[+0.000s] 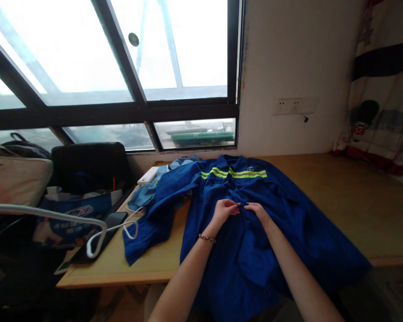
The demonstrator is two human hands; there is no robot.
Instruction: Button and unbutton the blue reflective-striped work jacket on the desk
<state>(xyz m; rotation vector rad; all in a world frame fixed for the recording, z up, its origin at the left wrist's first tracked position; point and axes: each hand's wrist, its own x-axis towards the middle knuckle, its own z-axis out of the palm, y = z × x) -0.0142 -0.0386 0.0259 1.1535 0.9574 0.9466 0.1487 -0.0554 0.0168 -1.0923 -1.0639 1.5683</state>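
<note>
Okay, seeing table (pixel 325 192) under blue jacket (pixel 230 259), spread front-up with collar toward window (pixel 188 49) and hem drooping off near edge. Laid out: done. Seemingly closed near reflective stripe (pixel 248 174), loose below, so likely partway down the front, with lower part left. Pinching front edge with left hand (pixel 225 210), thumb and finger together. At cloth just beside with right hand (pixel 259 211); too small to tell whether clamped.

Left hand (pixel 226 209) and right hand (pixel 257 210) pinching front of blue work jacket (pixel 221 190) (reflective chest stripe (pixel 250 174)), spread on table (pixel 339 192) by window (pixel 188 49), draping near edge.
</note>
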